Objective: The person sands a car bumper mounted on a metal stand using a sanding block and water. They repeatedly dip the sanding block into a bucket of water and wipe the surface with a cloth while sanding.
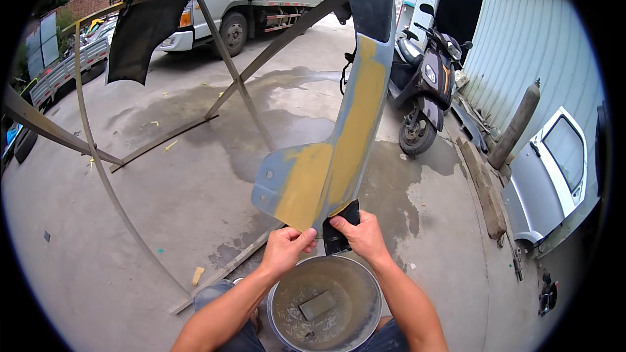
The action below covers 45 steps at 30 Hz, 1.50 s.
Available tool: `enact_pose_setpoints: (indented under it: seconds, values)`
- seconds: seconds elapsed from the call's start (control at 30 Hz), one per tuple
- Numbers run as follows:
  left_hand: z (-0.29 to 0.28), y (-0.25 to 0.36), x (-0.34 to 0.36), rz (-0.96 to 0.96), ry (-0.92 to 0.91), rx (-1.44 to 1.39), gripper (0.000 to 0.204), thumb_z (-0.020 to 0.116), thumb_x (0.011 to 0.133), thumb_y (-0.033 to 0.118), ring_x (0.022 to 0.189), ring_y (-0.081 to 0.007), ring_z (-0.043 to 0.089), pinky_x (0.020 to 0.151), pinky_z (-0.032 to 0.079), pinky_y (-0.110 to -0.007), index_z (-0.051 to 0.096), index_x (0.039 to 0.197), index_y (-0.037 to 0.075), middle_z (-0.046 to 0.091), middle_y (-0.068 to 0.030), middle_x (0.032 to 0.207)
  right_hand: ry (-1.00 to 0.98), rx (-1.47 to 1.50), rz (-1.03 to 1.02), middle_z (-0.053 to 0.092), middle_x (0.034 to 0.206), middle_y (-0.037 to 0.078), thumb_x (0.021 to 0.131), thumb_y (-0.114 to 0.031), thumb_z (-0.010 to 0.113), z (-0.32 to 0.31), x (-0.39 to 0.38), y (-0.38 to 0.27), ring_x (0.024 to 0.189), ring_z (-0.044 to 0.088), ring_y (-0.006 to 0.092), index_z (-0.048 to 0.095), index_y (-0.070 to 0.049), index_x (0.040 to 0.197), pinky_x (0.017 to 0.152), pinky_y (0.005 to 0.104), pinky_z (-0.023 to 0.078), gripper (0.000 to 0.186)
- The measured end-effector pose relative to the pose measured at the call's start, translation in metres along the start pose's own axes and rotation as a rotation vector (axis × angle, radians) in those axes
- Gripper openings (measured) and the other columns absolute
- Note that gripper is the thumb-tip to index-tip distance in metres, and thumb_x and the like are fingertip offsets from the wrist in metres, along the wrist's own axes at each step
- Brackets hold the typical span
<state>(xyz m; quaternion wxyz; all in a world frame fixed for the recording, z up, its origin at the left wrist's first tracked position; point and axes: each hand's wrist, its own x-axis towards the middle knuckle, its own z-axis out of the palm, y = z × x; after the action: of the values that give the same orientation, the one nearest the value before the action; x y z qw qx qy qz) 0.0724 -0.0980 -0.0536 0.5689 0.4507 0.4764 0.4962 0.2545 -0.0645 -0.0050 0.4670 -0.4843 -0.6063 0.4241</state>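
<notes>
1. Nearest, low in view: one round metal basin [324, 304] of murky water, one grey block [317, 305] lying in it, set between the knees.
2. Just above the basin: two bare hands, close together at the lower end of one car bumper [326, 173].
3. Left hand [285, 249]: curled, thumb and fingers pinching the bumper's bottom edge where yellow filler covers blue-grey paint.
4. Right hand [362, 234]: closed on one dark sheet of sandpaper [340, 229], pressing it against the bumper's lower edge, just beside the left hand.
5. Bumper: curving up and away from both hands, hung over one rusty metal stand [228, 65].
6. Farther off on wet concrete: one scooter [424, 85], one white truck [222, 10], one silver car door [551, 176] leaning at right, one brown cylinder [515, 124].
</notes>
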Motion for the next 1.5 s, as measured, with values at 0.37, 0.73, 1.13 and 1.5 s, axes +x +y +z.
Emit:
enact_pose_setpoints:
  seconds: [0.37, 0.73, 1.13, 1.5]
  values:
    - [0.004, -0.003, 0.002, 0.048, -0.041, -0.006, 0.03, 0.068, 0.093, 0.025, 0.069, -0.0118, 0.064, 0.066, 0.051, -0.026, 0.068, 0.083, -0.003, 0.071, -0.0096, 0.078, 0.01, 0.031, -0.083, 0.071, 0.086, 0.005, 0.082, -0.022, 0.079, -0.006, 0.008, -0.013, 0.074, 0.063, 0.0074, 0.071, 0.001, 0.091, 0.067, 0.0247, 0.051, 0.026]
    - [0.0, -0.009, 0.008, 0.023, -0.081, -0.036, 0.026, 0.067, 0.093, 0.022, 0.07, -0.0134, 0.064, 0.067, 0.052, -0.027, 0.069, 0.085, -0.002, 0.07, -0.0099, 0.078, 0.034, -0.01, -0.137, 0.072, 0.082, 0.003, 0.083, -0.03, 0.079, -0.012, 0.011, -0.002, 0.073, 0.063, 0.008, 0.071, -0.001, 0.097, 0.067, 0.0258, 0.052, 0.033]
    - [0.001, -0.011, 0.01, 0.023, -0.047, -0.023, 0.028, 0.067, 0.093, 0.024, 0.069, -0.0147, 0.064, 0.068, 0.052, -0.028, 0.068, 0.085, -0.003, 0.07, -0.011, 0.078, -0.033, -0.13, -0.129, 0.072, 0.079, 0.004, 0.081, -0.024, 0.079, -0.018, 0.014, -0.008, 0.067, 0.064, 0.0075, 0.073, -0.004, 0.096, 0.061, 0.027, 0.052, 0.025]
    - [-0.001, -0.007, 0.012, 0.049, -0.064, -0.018, 0.03, 0.068, 0.093, 0.026, 0.07, -0.0137, 0.065, 0.068, 0.052, -0.028, 0.068, 0.085, -0.003, 0.07, -0.0104, 0.078, 0.008, -0.104, -0.086, 0.072, 0.08, 0.006, 0.082, -0.026, 0.079, -0.016, 0.008, -0.006, 0.071, 0.066, 0.0117, 0.072, -0.001, 0.093, 0.065, 0.0299, 0.053, 0.028]
